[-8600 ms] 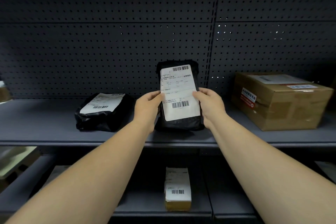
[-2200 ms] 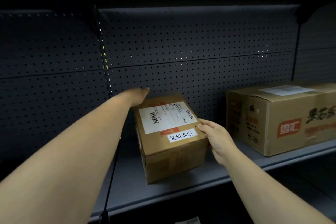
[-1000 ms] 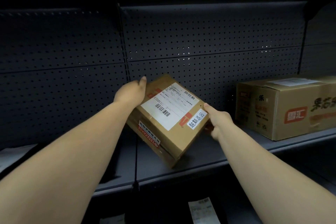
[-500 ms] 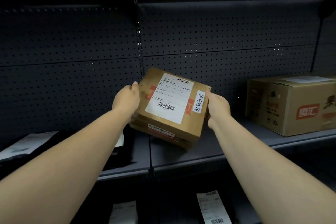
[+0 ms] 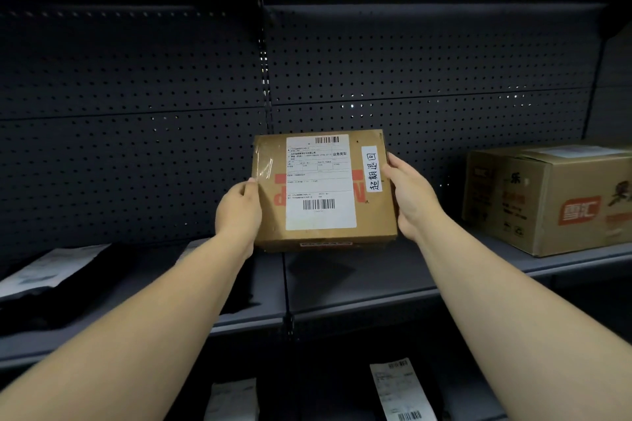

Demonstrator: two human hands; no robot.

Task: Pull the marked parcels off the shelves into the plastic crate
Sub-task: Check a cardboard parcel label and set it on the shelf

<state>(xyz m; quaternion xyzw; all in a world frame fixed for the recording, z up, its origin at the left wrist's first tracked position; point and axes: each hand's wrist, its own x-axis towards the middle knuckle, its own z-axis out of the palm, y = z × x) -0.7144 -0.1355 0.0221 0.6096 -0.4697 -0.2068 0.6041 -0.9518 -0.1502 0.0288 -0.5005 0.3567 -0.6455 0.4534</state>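
A small brown cardboard parcel [image 5: 372,215] hangs in the air above the grey shelf [image 5: 359,280], its top face turned towards me. It carries a white shipping label with barcodes and a white handwritten sticker along its right edge. My left hand [image 5: 239,212] grips its left side and my right hand [image 5: 410,198] grips its right side. The plastic crate is out of view.
A large brown carton [image 5: 550,198] with red print stands on the same shelf at the right. A black bag parcel with a white label [image 5: 48,270] lies at the left. Two labelled parcels [image 5: 400,390] lie on the lower shelf. Dark pegboard backs the shelving.
The parcel has been lifted off the shelf and turned from tilted to nearly square facing me. Both hands stayed on its sides. My view shifted left.
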